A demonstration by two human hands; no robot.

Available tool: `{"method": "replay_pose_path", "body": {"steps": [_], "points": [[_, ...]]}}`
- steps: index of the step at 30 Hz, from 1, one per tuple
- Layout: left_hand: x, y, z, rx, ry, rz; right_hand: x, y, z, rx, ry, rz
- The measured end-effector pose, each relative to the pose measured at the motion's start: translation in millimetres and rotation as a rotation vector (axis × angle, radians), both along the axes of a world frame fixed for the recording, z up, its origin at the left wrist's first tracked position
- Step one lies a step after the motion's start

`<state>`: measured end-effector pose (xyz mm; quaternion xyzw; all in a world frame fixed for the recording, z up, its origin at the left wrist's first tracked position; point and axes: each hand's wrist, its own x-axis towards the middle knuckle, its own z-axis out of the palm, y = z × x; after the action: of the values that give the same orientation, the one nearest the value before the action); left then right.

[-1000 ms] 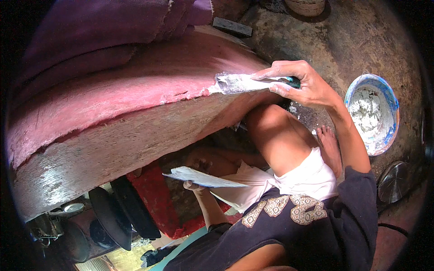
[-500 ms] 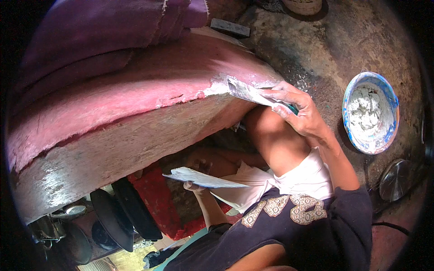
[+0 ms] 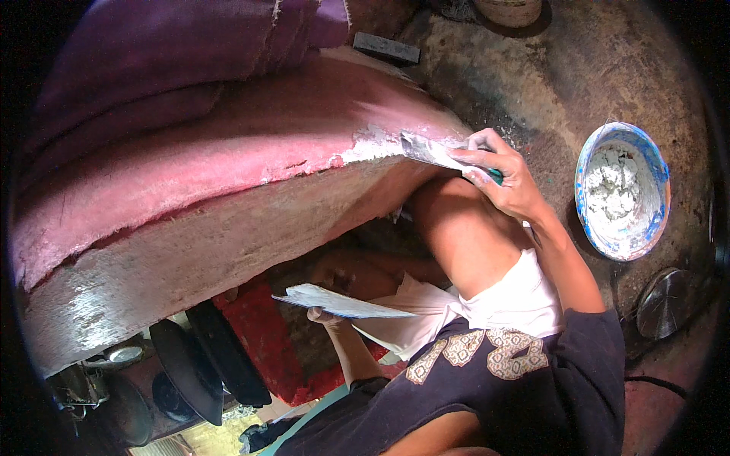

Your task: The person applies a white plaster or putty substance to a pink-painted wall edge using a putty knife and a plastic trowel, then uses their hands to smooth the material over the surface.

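Observation:
My right hand is closed around the green handle of a wide-bladed putty knife, whose flat blade is smeared white. The blade lies against the worn corner of a pink wall, beside a patch of wet-looking white filler. Below, my left hand grips a flat board from underneath; white paste coats its upper face. Most of the left fingers are hidden under the board. To the right stands a blue-rimmed bucket holding lumpy white filler.
Purple cloth hangs over the wall's far left. A grey block lies at its far end, with another pail beyond. A round metal lid rests right of my arm. Dark pans hang at lower left.
My right hand has slid the putty knife slightly to the right along the wall's edge, uncovering more of the white filler. The left hand and board are nearly still.

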<state>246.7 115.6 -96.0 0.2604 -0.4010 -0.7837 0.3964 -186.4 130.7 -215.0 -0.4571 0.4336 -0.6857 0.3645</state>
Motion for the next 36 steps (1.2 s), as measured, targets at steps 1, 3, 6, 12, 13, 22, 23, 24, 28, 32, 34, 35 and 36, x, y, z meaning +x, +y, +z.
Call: {"method": "replay_pose_path", "body": {"steps": [1,3,6,12,13,22,23,24,28,32,34,35,36], "points": [[-1,0,1,0.004,-0.020,0.008,-2,1,0,0.030,0.001,-0.006],[-1,-1,0,0.007,0.004,-0.014,-9,2,6,0.019,-0.035,-0.047],[0,-2,-4,-0.018,0.061,-0.050,-20,-4,24,-0.067,-0.024,0.018],[11,4,-12,-0.011,0.050,0.014,-51,-28,57,-0.162,0.116,0.151],[12,3,-12,-0.003,0.043,0.024,-55,-29,60,-0.152,0.141,0.179],[-5,4,-1,-0.031,-0.033,0.065,-76,-30,55,-0.058,0.223,0.372],[-6,4,-1,-0.056,-0.030,0.036,-74,-30,51,-0.041,0.211,0.383],[-8,4,-2,-0.079,-0.001,0.016,-72,-29,46,-0.056,0.193,0.372],[-7,3,-1,-0.013,0.089,-0.008,-57,-26,29,-0.071,0.110,0.323],[-1,1,3,0.041,-0.017,0.021,-22,-17,17,-0.070,-0.006,0.238],[1,0,4,0.049,0.002,0.001,-7,-10,13,-0.072,-0.027,0.169],[1,0,4,0.049,0.007,-0.006,-4,-7,11,-0.035,-0.006,0.121],[2,0,3,0.039,0.008,-0.005,-4,-3,9,0.003,0.016,0.081]]}}
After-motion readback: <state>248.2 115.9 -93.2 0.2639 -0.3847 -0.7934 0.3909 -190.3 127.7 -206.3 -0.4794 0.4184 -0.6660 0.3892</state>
